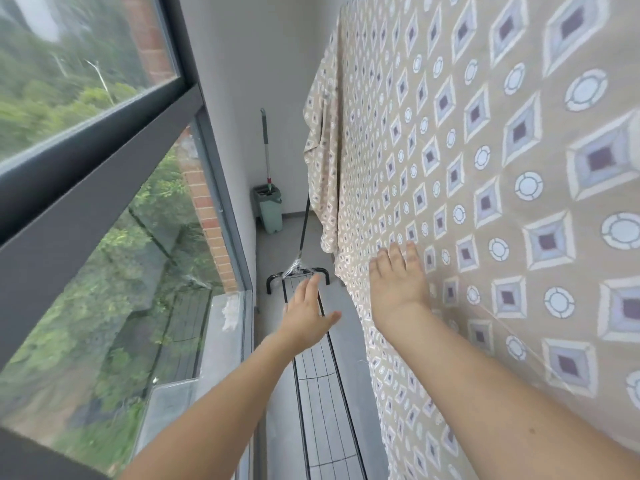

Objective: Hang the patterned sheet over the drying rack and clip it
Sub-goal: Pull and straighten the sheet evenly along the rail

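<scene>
Right side: I see the patterned sheet (485,202) walling it off.
Left side: window (86,168).
Between: narrow open floor lane (277,393); mop bucket (268,209) blocks the far end.

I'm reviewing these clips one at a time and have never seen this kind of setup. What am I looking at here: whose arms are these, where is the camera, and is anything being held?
There is no machine here. A person wears one wide-angle camera on the head, which looks forward and down, so the two bare arms reaching into the picture are that person's own.

The big beige cloth with diamonds and circles is the patterned sheet, already draped and hanging down on the right. The black foot and pole of the drying rack show beyond its lower edge.

The right hand lies flat with straight fingers against the sheet, touching it rather than gripping. The left hand is open in the air beside the sheet and holds nothing. No clips are visible.

On the left is a large window. In the far corner stands a green mop bucket with its mop.
</scene>
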Demonstrator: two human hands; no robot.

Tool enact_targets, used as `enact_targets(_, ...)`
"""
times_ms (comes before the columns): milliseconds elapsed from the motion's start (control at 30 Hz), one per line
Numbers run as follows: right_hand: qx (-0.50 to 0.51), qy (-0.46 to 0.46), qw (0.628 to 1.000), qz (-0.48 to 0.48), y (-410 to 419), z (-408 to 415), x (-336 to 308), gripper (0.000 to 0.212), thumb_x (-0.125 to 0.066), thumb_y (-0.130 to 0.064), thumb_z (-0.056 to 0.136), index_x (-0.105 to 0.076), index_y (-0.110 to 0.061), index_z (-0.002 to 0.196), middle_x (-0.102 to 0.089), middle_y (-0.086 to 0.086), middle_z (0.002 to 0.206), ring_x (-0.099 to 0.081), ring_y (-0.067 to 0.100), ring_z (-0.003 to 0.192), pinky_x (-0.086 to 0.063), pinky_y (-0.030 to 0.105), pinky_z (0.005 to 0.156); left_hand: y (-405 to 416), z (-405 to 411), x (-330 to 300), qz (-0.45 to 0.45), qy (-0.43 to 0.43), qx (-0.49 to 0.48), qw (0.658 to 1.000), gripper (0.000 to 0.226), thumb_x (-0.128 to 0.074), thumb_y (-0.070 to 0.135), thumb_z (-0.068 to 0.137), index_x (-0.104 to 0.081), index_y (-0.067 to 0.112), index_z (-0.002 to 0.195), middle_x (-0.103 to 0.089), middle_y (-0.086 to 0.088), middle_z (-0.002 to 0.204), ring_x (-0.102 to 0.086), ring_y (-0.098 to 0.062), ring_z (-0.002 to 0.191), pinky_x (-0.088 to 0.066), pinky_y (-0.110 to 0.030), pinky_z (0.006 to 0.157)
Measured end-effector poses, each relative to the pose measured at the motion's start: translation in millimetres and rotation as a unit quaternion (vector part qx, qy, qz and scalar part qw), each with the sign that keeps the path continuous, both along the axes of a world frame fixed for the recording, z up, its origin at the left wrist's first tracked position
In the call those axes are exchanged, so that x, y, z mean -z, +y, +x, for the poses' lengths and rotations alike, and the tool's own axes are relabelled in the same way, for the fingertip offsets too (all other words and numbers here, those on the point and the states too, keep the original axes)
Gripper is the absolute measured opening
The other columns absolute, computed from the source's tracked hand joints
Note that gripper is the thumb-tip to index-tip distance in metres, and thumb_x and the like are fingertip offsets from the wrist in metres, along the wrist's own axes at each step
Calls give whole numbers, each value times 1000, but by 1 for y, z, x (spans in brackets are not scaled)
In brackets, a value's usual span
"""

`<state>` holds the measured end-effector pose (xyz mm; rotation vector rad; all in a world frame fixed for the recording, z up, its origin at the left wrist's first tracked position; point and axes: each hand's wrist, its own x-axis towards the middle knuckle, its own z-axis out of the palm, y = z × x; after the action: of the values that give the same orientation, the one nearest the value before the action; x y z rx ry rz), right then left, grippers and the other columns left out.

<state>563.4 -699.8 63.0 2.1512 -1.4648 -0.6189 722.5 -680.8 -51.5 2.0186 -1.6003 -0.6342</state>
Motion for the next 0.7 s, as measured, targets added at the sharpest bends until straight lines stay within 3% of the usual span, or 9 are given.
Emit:
enact_targets(367,-25,-76,997,10,25,17,-3,83,-47,-28,91,4,-7,153,2,14,160,8,35,147,10,56,115,31,37,10,30,4,-58,998,85,-52,54,91,-3,29,155,-6,4,161,-16,-24,147,-20,-49,117)
enact_targets(700,-8,-179,984,10,77,-11,-24,82,-46,-30,90,1,-10,153,5,13,160,10,35,146,10,55,116,34,11,-7,-18,-3,14,1000,83,-54,51,93,-4,28,155,-5,2,162,-12,-21,148,-15,-47,119)
